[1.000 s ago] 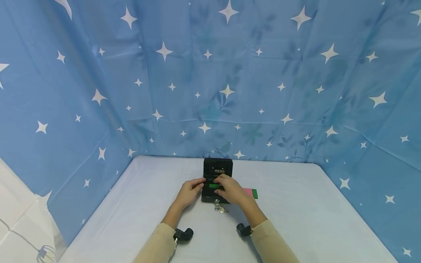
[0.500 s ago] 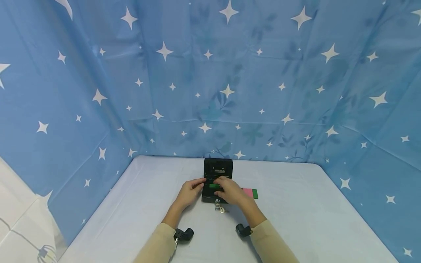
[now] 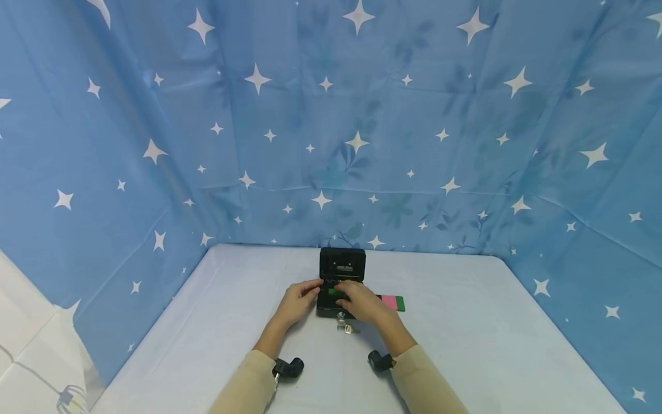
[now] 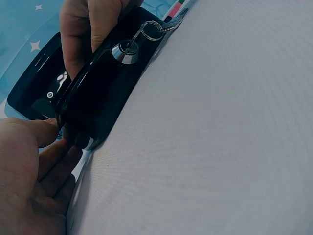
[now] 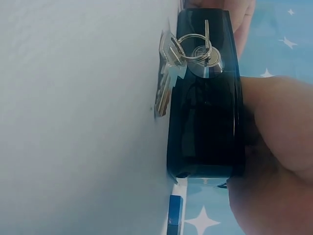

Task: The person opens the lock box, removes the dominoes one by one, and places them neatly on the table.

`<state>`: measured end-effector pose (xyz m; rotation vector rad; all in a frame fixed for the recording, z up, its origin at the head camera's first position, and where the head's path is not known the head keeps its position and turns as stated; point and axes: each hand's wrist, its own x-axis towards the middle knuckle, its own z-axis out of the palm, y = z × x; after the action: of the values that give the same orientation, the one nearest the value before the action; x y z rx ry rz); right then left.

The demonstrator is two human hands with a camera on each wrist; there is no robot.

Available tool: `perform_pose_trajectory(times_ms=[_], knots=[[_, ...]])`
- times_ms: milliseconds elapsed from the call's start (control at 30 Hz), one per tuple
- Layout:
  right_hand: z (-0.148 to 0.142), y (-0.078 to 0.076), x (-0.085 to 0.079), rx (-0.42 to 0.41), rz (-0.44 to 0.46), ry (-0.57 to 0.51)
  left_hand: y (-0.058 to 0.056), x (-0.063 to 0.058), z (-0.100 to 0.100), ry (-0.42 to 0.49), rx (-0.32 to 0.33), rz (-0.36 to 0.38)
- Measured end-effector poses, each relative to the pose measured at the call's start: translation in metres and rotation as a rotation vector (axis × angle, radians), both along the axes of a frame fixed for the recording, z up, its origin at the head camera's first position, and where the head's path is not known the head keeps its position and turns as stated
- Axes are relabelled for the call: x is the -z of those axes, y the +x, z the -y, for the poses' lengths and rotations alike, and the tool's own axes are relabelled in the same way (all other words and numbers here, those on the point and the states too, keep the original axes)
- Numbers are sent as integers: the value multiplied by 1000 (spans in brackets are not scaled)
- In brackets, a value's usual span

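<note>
A small black cash box [image 3: 326, 312] stands on the table with its lid [image 3: 342, 260] raised. My left hand [image 3: 296, 303] grips the box's left side, thumb at the rim and fingers lower down in the left wrist view. My right hand [image 3: 364, 303] reaches down inside the box, fingertips hidden by the front wall in both wrist views. Between its thumb and index finger a green piece [image 3: 333, 291] shows; whether it is held I cannot tell. One key sits in the round lock [image 5: 207, 61], and a ring carries other keys [image 5: 168, 73] hanging in front.
A flat strip [image 3: 389, 302] with pink and green parts lies on the white table [image 3: 465, 333], right of the box. A blue curtain [image 3: 439, 115] with white stars hangs behind and at the sides. A cable [image 3: 67, 397] lies at lower left.
The right hand has sunk slightly lower and nearer over the box, covering more of the green piece. My left hand keeps its place on the box's side.
</note>
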<state>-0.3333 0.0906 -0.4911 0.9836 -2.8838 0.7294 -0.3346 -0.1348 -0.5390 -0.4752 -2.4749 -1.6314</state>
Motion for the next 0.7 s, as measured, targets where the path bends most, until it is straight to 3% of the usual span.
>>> perform_pose_trajectory(times_ms=[700], knots=[[1,-2,2,6,16,48,0,-1,-1,7,-1,7]])
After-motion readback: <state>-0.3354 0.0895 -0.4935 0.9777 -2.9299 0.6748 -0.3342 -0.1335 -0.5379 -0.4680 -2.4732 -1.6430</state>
